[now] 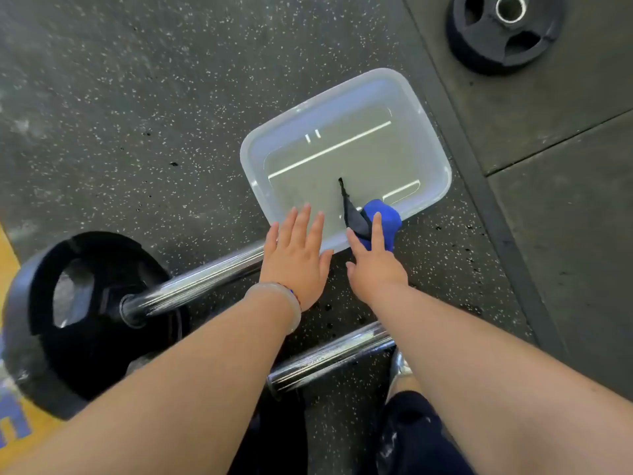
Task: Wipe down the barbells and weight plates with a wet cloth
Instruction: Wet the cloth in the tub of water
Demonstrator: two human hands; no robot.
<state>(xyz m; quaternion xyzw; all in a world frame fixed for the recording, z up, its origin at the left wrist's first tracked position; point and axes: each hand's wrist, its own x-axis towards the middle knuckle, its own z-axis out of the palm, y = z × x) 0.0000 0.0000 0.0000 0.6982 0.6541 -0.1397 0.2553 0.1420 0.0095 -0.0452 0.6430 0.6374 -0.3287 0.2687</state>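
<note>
Cloth (385, 216) blue, bunched, over tub (251, 159) rim | right grip (375, 269) pinches it | left grip (296, 265) splayed

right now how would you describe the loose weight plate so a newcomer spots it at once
Start at the clear water tub. Beyond its far right corner, on the smoother mat, a black weight plate lies flat by itself. The other plate stands upright on a barbell.

Noted a clear plastic tub (342, 101) of water (308, 186) on speckled rubber flooring (120, 97); I saw darker mat tiles (565, 149) to its right, and a yellow painted patch (8, 269) at far left.
</note>
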